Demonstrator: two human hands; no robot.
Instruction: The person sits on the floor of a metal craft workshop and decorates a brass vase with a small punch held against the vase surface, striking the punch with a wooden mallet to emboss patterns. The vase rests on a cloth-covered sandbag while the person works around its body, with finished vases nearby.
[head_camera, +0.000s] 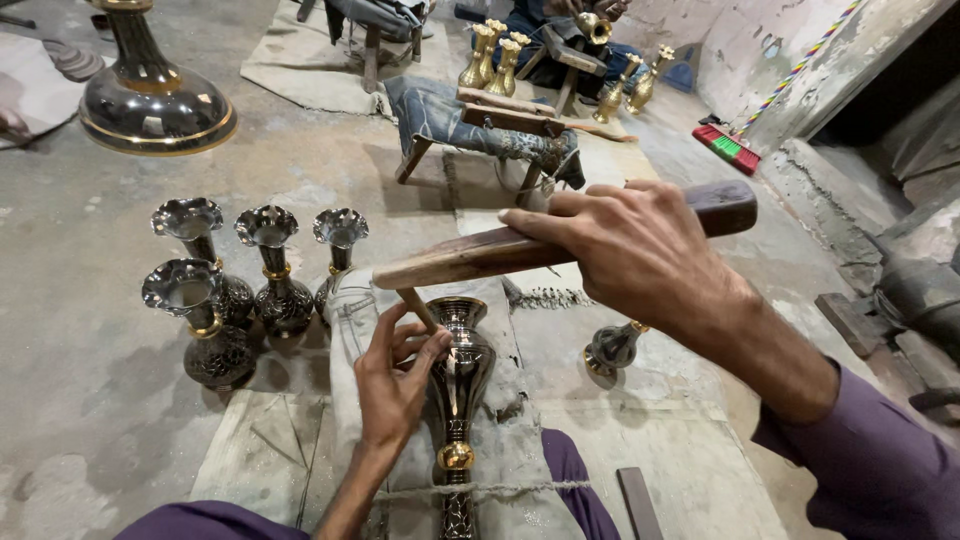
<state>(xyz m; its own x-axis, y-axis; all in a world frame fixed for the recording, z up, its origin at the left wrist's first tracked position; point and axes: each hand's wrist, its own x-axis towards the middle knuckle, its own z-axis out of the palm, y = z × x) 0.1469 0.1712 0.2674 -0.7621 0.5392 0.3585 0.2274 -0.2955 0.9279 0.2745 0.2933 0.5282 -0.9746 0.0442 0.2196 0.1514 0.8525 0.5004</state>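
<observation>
At eleven o'clock, well off from me, stands a big dark vase base (150, 105) with gold rims. At one o'clock sits a low padded stool (480, 125), brass vases (495, 58) beyond it. At nine o'clock four dark flared vases (235, 290) cluster together. Dead centre, the dark vase (458, 385) with its gold band lies on the cloth-wrapped rest (350, 320), mouth away from me. My right hand (640, 250) is clenched around the wooden mallet (560, 235), held level above it. My left hand (395, 375) pinches a thin punch (415, 308) against the vase's shoulder. At three o'clock a small vase (612, 348) lies tipped
</observation>
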